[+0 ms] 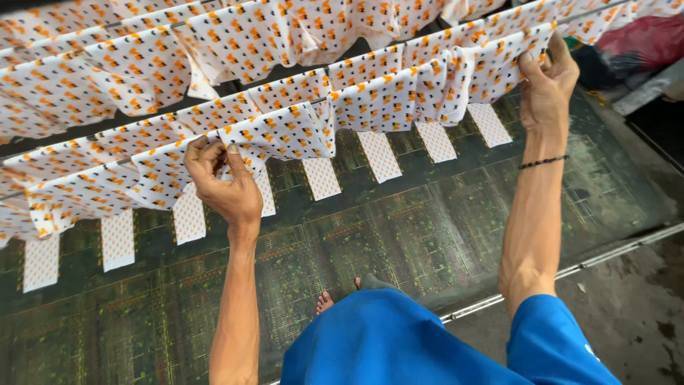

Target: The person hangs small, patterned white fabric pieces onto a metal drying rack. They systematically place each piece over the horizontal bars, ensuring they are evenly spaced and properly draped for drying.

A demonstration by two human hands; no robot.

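**A:** Blue shirt (399,342) sits closest, both bare arms reaching up. What's the left hand (226,182) doing?

**B:** Its fingers (203,153) are clenched on the white cloth with orange print (285,128), draped over a line above the green patterned surface (399,235).

**A:** And the right hand (547,89)?

**B:** Grasping the same cloth's far edge, black bracelet (543,162) on the wrist.
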